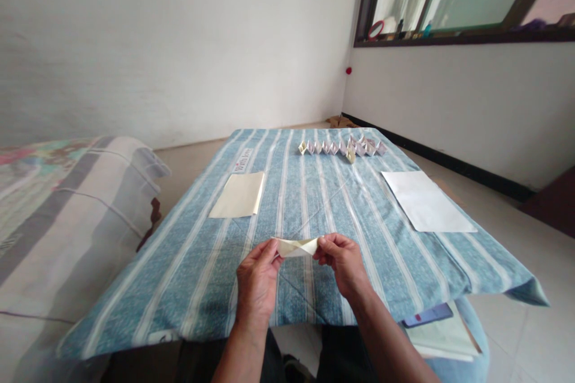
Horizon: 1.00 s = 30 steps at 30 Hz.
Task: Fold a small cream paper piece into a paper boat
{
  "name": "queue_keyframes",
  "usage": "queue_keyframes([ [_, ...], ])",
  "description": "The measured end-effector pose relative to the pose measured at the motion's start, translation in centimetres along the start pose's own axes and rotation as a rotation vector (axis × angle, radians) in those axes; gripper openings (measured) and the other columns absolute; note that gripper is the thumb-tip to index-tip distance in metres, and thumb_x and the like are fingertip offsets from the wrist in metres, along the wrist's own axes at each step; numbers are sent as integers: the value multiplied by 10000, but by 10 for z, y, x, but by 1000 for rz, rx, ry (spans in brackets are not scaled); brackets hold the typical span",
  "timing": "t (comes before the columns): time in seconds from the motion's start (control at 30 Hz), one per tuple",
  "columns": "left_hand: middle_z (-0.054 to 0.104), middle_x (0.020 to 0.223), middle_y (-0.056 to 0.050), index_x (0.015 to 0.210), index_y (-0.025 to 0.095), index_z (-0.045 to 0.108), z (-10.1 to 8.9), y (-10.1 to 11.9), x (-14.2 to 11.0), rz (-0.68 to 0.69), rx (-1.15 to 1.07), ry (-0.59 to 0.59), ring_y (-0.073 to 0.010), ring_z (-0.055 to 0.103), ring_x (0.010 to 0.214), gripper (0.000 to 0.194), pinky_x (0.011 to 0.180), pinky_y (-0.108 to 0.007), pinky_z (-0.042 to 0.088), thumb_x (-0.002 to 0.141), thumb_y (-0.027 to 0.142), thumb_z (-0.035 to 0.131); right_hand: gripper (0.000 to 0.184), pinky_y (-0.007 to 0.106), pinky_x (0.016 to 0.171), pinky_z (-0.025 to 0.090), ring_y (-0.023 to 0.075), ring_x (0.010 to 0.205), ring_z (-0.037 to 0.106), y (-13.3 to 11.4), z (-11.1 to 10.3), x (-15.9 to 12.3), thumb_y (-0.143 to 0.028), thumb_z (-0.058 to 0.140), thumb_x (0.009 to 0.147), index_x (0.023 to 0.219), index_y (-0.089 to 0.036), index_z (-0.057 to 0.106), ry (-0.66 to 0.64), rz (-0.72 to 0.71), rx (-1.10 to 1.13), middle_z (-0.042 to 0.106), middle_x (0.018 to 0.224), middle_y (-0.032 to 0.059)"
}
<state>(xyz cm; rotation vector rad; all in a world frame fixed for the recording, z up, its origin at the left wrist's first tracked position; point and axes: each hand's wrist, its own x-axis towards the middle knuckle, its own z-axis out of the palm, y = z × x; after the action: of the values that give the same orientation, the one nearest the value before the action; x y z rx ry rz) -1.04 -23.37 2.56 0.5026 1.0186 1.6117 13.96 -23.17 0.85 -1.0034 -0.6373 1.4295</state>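
Observation:
A small folded piece of pale yellow paper (296, 248) is stretched between my two hands, above the near part of the table. My left hand (259, 275) pinches its left end between thumb and fingers. At the right end, my right hand (344, 260) grips it the same way. Crossing creases show on the paper's face. Beyond my left hand lie cream paper sheets (238, 194), flat on the cloth. White sheets (426, 200) lie to the right. Several folded paper pieces (341, 148), pointed and standing in a row, are at the far side of the table.
A blue striped cloth (179, 275) covers the table, its corner hanging at the right. Under the right edge, a stool (478, 335) carries a phone (429, 315) and papers. A bed (90, 215) stands on the left, and a windowsill (449, 39) with small items is at upper right.

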Motion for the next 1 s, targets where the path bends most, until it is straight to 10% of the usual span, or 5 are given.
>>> queue_keyframes([
  [1.0, 713, 693, -40, 663, 110, 699, 2, -4, 2, -62, -160, 105, -150, 664, 693, 180, 644, -248, 522, 548, 152, 831, 287, 235, 530, 375, 111, 512, 519, 4, 6, 1, -361, 820, 594, 568, -161, 615, 63, -25, 132, 610, 523, 7],
])
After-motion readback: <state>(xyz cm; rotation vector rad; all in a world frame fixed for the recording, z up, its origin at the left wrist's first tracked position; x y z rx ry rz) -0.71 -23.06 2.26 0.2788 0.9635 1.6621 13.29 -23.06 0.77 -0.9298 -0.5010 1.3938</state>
